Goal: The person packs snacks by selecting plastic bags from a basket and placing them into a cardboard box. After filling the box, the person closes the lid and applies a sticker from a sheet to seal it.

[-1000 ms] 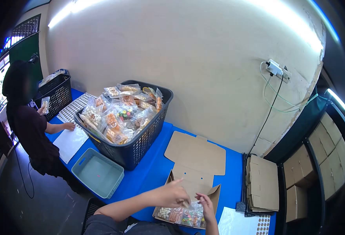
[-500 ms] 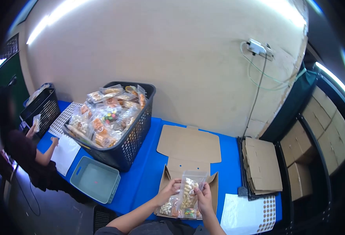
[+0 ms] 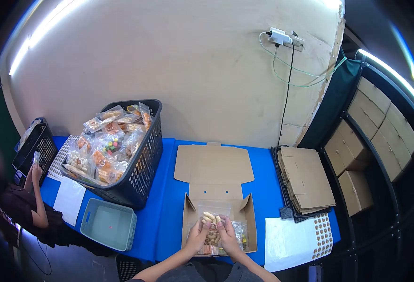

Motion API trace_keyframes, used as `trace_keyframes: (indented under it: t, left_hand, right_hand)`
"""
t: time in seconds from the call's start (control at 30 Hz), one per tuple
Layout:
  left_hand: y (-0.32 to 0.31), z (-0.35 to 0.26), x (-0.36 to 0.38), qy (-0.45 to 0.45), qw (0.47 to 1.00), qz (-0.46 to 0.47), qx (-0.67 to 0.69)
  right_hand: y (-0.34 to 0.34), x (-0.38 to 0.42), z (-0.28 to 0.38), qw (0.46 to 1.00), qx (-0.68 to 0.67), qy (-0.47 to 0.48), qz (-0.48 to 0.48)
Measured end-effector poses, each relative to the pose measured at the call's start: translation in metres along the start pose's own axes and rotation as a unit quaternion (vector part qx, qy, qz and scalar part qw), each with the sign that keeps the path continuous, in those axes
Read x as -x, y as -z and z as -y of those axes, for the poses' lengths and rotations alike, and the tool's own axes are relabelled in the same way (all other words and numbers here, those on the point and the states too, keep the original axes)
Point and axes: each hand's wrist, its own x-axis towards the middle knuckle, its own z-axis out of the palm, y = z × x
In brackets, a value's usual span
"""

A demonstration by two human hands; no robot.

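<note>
My left hand (image 3: 197,236) and my right hand (image 3: 227,235) hold a clear plastic bag of pale, nut-like pieces (image 3: 210,219) between them, fingers closed on its two sides. The bag is over an open cardboard box (image 3: 248,214), whose lid (image 3: 214,164) lies folded back on the blue table. Inside the box, other small clear packets (image 3: 239,229) show beside and below my hands. My hands partly hide the box's contents.
A dark basket (image 3: 146,162) heaped with packets stands left, beside a grey-green tray (image 3: 108,225). Flat cardboard boxes (image 3: 308,178) and a sticker sheet (image 3: 291,242) lie right. A co-worker (image 3: 33,211) stands far left holding a small packet (image 3: 36,158).
The bag has moved lower and left over the box, now tilted flatter. The view has shifted, and the co-worker's hands have come together near their packet.
</note>
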Motion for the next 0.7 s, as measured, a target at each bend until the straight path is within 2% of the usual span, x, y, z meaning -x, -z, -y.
trace_keyframes:
  t: [0.07,0.1,0.13,0.2,0.3,0.37,0.43,0.47,0.5,0.57,0.6,0.63,0.7]
  left_hand:
    - [0.0,0.006,0.002,-0.048,0.995,0.024,-0.09]
    - [-0.001,0.003,0.001,-0.045,0.995,0.025,-0.09]
    - [-0.002,-0.001,0.003,-0.017,0.99,0.043,-0.134]
    - [-0.001,-0.003,0.016,0.015,0.983,0.05,-0.178]
    - [-0.012,-0.003,0.02,-0.037,0.966,0.09,-0.24]
    - [-0.004,0.006,0.012,-0.036,0.967,0.101,-0.23]
    - [0.005,0.007,0.007,0.033,0.986,0.08,-0.14]
    - [0.007,0.015,0.001,-0.045,0.996,0.054,-0.05]
    - [0.005,0.01,0.001,-0.047,0.996,0.057,-0.049]
    - [0.003,-0.012,-0.004,-0.172,0.971,0.006,-0.166]
    - [0.004,-0.015,-0.004,-0.148,0.98,0.048,-0.123]
    - [0.008,-0.014,-0.004,-0.161,0.978,0.048,-0.123]
    - [0.015,-0.01,0.002,-0.003,0.988,0.103,-0.116]
  right_hand:
    - [0.003,-0.003,0.002,1.0,0.002,-0.009,0.025]
    - [0.006,-0.002,0.003,0.999,0.004,-0.022,0.05]
    - [0.009,-0.002,0.005,0.998,0.003,-0.029,0.049]
    - [0.011,-0.011,0.012,0.996,0.088,0.005,0.006]
    - [0.025,-0.027,0.028,0.997,0.067,-0.023,0.005]
    - [0.022,-0.022,0.041,0.997,0.065,-0.029,-0.002]
    - [0.021,-0.018,0.045,0.997,0.066,0.002,0.036]
    - [0.031,-0.018,0.024,0.997,0.07,-0.004,0.034]
    - [0.035,-0.008,0.013,0.997,0.071,-0.002,0.032]
    - [0.038,-0.003,0.0,0.983,0.18,0.036,0.032]
    - [0.038,-0.003,0.005,0.982,0.181,0.051,0.035]
    - [0.038,0.003,0.015,0.976,0.196,0.067,0.063]
    - [0.048,0.004,0.02,0.97,0.211,0.084,0.092]
